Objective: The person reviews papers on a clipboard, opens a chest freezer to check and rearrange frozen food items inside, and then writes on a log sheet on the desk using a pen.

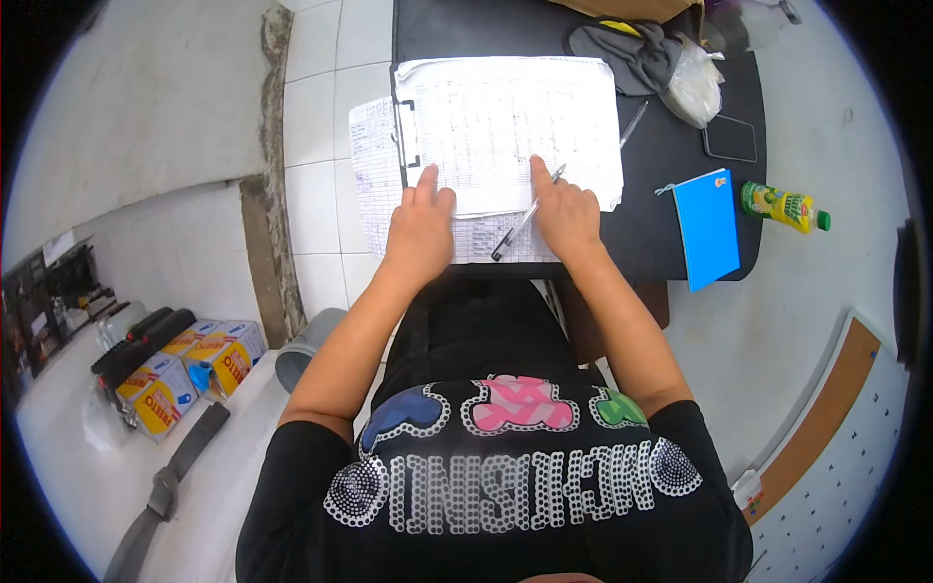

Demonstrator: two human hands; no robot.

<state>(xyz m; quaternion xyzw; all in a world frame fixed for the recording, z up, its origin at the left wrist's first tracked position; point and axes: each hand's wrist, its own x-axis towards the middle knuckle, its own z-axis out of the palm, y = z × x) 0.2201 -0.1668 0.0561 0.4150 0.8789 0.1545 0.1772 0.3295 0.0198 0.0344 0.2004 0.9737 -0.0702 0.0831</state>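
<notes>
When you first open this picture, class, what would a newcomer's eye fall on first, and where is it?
Probably the stack of white sheets on the dark table, at the upper middle of the picture, with the left hand and right hand at its near edge. Next might come the bright blue booklet at the table's right side, then the pink shape on the black shirt, low in the view.
</notes>
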